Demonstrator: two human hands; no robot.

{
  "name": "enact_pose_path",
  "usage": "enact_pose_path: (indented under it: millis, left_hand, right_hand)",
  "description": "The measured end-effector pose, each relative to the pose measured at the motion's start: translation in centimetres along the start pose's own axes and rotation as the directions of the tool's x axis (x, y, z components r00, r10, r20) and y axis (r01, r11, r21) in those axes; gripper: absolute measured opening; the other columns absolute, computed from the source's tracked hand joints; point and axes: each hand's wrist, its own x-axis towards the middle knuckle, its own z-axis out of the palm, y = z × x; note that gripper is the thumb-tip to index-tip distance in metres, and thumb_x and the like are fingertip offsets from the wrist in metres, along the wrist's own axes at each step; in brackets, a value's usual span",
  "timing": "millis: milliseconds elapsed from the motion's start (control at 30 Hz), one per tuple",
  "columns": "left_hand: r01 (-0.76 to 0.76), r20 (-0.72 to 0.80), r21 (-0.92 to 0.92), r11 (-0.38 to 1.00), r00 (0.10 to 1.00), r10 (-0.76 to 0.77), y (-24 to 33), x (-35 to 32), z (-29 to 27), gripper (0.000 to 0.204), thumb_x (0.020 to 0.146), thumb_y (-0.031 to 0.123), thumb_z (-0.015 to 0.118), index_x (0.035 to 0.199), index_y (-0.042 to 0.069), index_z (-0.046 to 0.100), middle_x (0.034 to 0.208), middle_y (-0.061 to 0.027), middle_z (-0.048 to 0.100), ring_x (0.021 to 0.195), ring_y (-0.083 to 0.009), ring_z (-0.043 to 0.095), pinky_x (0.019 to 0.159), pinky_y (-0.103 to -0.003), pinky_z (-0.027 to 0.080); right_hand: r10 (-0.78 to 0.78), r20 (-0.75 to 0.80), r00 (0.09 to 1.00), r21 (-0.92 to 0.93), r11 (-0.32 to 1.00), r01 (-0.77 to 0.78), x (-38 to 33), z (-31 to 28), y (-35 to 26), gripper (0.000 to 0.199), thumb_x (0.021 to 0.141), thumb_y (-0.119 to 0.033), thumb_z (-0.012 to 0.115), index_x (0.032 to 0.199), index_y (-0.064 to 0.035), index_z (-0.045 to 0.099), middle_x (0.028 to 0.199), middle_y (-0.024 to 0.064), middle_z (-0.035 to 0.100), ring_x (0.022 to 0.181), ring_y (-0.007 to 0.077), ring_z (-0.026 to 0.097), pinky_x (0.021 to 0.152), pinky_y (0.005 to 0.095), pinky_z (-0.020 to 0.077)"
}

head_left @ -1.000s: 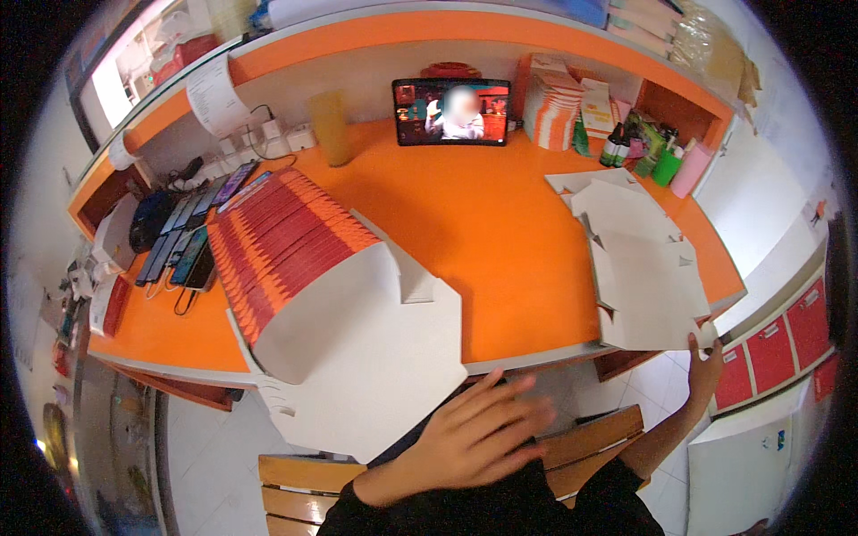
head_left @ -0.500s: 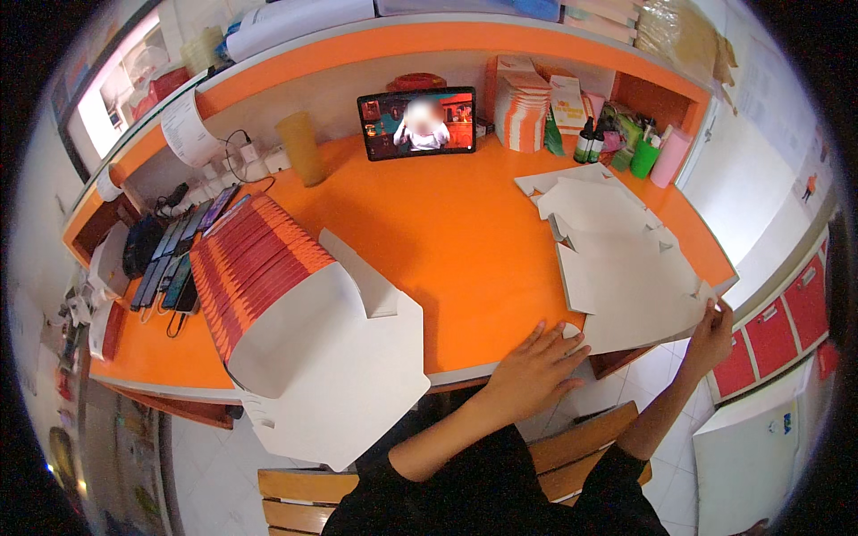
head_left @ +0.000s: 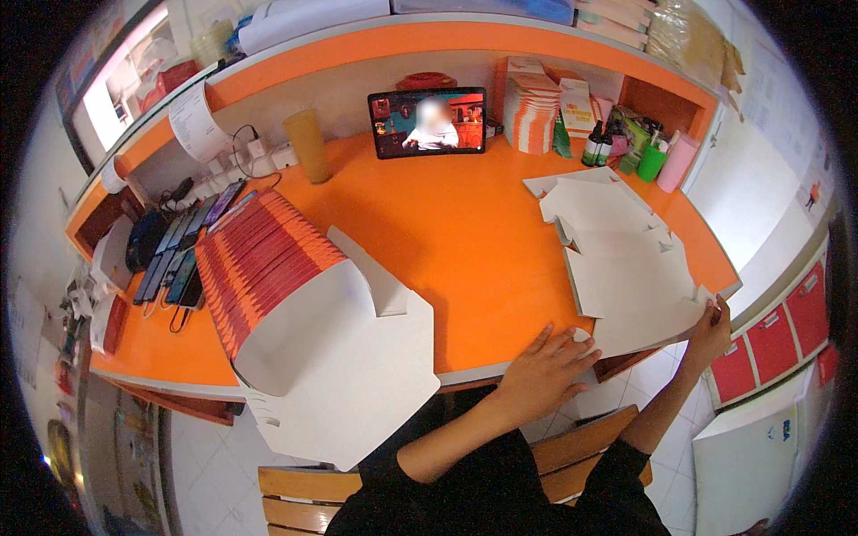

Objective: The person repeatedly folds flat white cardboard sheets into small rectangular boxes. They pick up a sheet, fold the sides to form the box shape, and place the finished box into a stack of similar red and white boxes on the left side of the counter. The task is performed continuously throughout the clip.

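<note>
Orange desk (head_left: 465, 259), curved in view, with a raised shelf (head_left: 357, 45) along its back. On the right side of the desktop: one flat cardboard sheet (head_left: 626, 263), white face up, notched along its sides, near edge at the desk's front edge. Right hand (head_left: 710, 335): fingers bent, grasping the sheet's near right corner. Left hand (head_left: 541, 375): fingers extended and spread, gripping nothing, at the sheet's near left corner beside a small rounded tab (head_left: 582, 335); whether it presses there cannot be told. On the left side: stack of red-and-orange cardboard (head_left: 268, 268), overlapping in rows, its nearest piece showing a broad white face past the front edge. Beyond the stack: several phones (head_left: 170, 246), cables among them. Toward the back: one yellow cup (head_left: 307, 147), one upright tablet (head_left: 429, 125), lit; one green cup (head_left: 651, 164) beside a pink cylinder (head_left: 679, 161). Below the front edge: slatted wooden chair (head_left: 308, 487).
</note>
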Motion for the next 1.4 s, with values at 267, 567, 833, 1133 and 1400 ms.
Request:
enact_pose_path:
  millis: [267, 567, 833, 1133, 1400]
  left_hand:
    - [-0.002, -0.020, -0.005, 1.000, 1.000, 0.002, 0.0, -0.1, 0.2, 0.057, 0.089, 0.041, 0.060, 0.139, 0.017, 0.047, 0.143, -0.0039, 0.046, 0.129, -0.0300, 0.044, 0.113, -0.051, 0.027]
    - [-0.002, -0.045, -0.050, 0.999, 0.999, 0.000, 0.0, 0.0, -0.3, 0.055, 0.089, 0.043, 0.060, 0.135, 0.015, 0.051, 0.137, -0.0049, 0.051, 0.127, -0.0288, 0.045, 0.114, -0.051, 0.025]
    - [0.167, -0.077, -0.672, 0.721, 0.953, -0.292, 0.0, 4.9, -3.9, 0.045, 0.093, 0.038, 0.058, 0.119, 0.001, 0.057, 0.118, -0.0128, 0.060, 0.106, -0.0266, 0.058, 0.091, -0.041, 0.046]
    - [-0.142, 0.066, -0.879, -0.456, 0.909, -0.411, 0.3, 7.0, -7.4, 0.024, 0.097, 0.023, 0.057, 0.116, 0.007, 0.056, 0.094, -0.0015, 0.066, 0.072, -0.0070, 0.061, 0.060, -0.023, 0.049]
    - [-0.065, -0.084, -0.996, 0.060, 0.896, -0.436, 3.0, 5.9, -9.6, 0.021, 0.099, 0.023, 0.055, 0.113, 0.008, 0.059, 0.076, 0.0035, 0.058, 0.063, -0.0025, 0.051, 0.052, -0.020, 0.038]
  right_hand:
    - [-0.306, -0.155, 0.939, -0.379, 0.897, 0.230, -0.3, -0.6, -1.0, 0.025, 0.092, -0.023, 0.063, 0.104, -0.0020, 0.065, 0.117, 0.0224, 0.058, 0.110, 0.0345, 0.055, 0.083, 0.0419, 0.0508]
    - [0.501, 0.317, 0.806, 0.796, 0.322, -0.513, -1.6, 0.7, -4.4, 0.050, 0.093, -0.020, 0.061, 0.137, -0.0020, 0.043, 0.128, 0.0210, 0.053, 0.117, 0.0306, 0.053, 0.096, 0.0424, 0.0462]
    - [-0.536, 0.406, 0.741, 0.702, 0.701, 0.123, -2.2, -5.4, -12.7, 0.036, 0.091, -0.017, 0.059, 0.125, -0.0041, 0.060, 0.128, 0.0155, 0.059, 0.131, 0.0310, 0.046, 0.108, 0.0442, 0.0369]
    - [-0.759, 0.227, 0.610, 0.670, 0.577, 0.468, -5.4, -6.9, -17.7, 0.051, 0.079, -0.020, 0.069, 0.128, -0.0156, 0.058, 0.137, 0.0165, 0.050, 0.131, 0.0403, 0.044, 0.105, 0.0474, 0.0420]
    - [-0.715, 0.108, 0.690, 0.531, 0.628, 0.568, -5.9, -7.8, -20.6, 0.082, 0.071, -0.066, 0.052, 0.135, -0.0147, 0.053, 0.143, 0.0213, 0.041, 0.129, 0.0402, 0.043, 0.103, 0.0480, 0.0407]
